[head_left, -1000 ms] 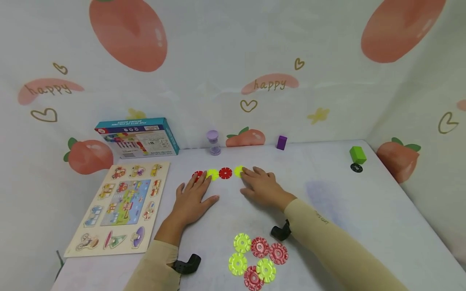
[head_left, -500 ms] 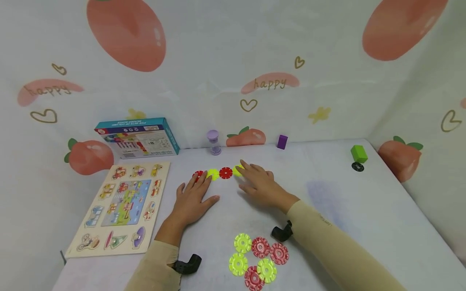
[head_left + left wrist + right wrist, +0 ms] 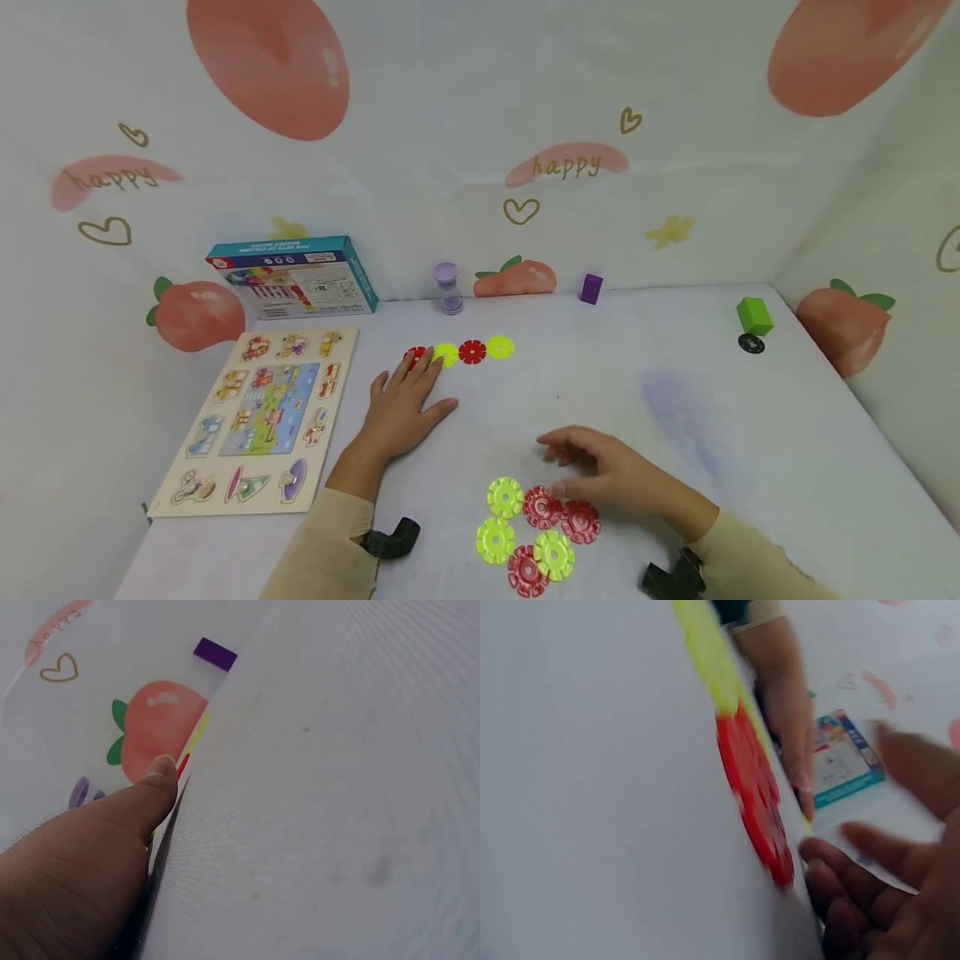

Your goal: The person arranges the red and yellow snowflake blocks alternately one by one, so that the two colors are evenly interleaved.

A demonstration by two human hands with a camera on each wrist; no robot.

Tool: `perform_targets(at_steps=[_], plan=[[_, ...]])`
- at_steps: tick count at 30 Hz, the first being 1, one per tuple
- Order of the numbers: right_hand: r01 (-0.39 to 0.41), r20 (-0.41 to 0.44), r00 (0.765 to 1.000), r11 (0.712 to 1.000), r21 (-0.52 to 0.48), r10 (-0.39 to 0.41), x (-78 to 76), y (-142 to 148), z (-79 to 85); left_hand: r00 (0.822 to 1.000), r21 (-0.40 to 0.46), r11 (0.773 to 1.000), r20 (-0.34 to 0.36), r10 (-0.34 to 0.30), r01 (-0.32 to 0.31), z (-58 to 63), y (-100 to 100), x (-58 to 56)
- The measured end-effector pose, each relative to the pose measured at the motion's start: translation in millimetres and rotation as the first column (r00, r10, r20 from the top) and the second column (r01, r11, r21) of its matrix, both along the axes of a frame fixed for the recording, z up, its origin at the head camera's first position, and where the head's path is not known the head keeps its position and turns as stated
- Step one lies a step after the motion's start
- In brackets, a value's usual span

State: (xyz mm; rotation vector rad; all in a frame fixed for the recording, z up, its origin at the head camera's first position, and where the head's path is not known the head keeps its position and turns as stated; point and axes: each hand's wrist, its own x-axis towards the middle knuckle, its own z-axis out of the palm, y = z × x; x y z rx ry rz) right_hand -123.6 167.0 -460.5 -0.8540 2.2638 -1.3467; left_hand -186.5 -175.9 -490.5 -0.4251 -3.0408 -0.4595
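Red and yellow notched plastic discs form a row at the middle back of the table, ending in a yellow disc (image 3: 500, 347) beside a red disc (image 3: 472, 352). My left hand (image 3: 401, 412) lies flat with its fingertips over the row's left end, partly hiding another red disc (image 3: 414, 357) and touching a yellow disc (image 3: 447, 353). Closer to me is a loose group of several discs, among them a yellow disc (image 3: 495, 540) and a red disc (image 3: 581, 522). Over that group's far edge hovers my right hand (image 3: 618, 471), fingers loosely bent and holding nothing.
A wooden picture puzzle board (image 3: 337, 400) lies at the left, with a cardboard box (image 3: 315, 283) behind it. Along the back stand a purple hourglass (image 3: 448, 290) and a purple block (image 3: 591, 289). A green block (image 3: 754, 317) and a black round piece (image 3: 751, 343) are far right.
My right hand has left the yellow disc at the row's right end and come back toward me to the loose discs. The left hand has stayed in place.
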Motion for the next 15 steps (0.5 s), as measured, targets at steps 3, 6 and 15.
perform_targets(at_steps=[3,6,15], plan=[[-0.012,-0.112,0.993,0.994,0.110,0.024,13.0,-2,-11.2,1.000,0.000,1.000,-0.005,0.005,-0.005,0.5,0,0.4],[0.000,-0.224,0.974,0.987,0.161,0.036,20.5,-9,-14.6,1.000,0.003,1.000,-0.002,0.008,-0.008,0.6,1,1.1],[0.010,-0.217,0.976,0.979,0.202,0.035,29.4,-15,-9.8,1.000,0.002,1.000,0.001,0.009,-0.009,0.1,2,0.9]])
